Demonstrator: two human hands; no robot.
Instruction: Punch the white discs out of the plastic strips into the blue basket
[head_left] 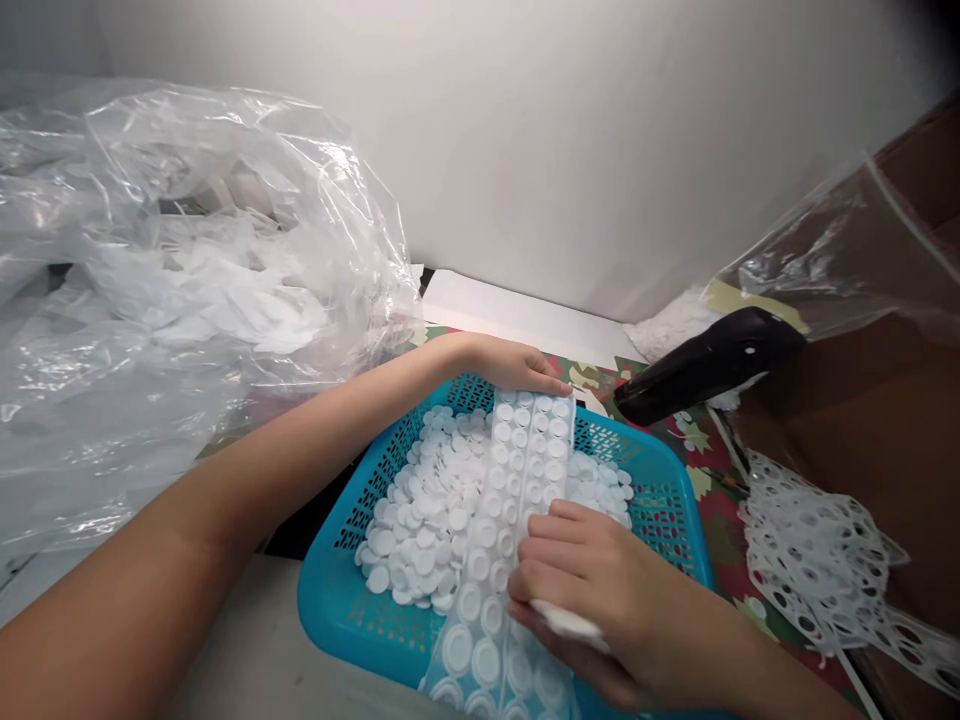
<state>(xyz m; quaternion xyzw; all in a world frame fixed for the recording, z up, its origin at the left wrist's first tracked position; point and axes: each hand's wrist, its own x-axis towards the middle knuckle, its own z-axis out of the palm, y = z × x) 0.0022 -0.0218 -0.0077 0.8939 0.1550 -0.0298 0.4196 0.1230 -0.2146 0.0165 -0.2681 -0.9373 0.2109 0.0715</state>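
Observation:
A translucent plastic sheet (525, 440) with rows of round white discs set in it lies lengthwise across a blue plastic basket (330, 600). My left hand (517, 365) grips the sheet's far end at the basket's back rim; its fingertips are partly hidden. Over the sheet's near right part, my right hand (592, 590) is closed, knuckles up, around a small white thing (566, 622) whose kind I cannot make out. Loose white discs (424, 520) are heaped in the basket on both sides of the sheet.
A large clear plastic bag (225, 280) with white pieces inside stands at left. To the right are a black object (709, 365), punched-out white sheets full of holes (817, 550) and a brown cardboard box (885, 430). A patterned cloth (697, 450) lies beneath; a white wall (525, 150) rises behind.

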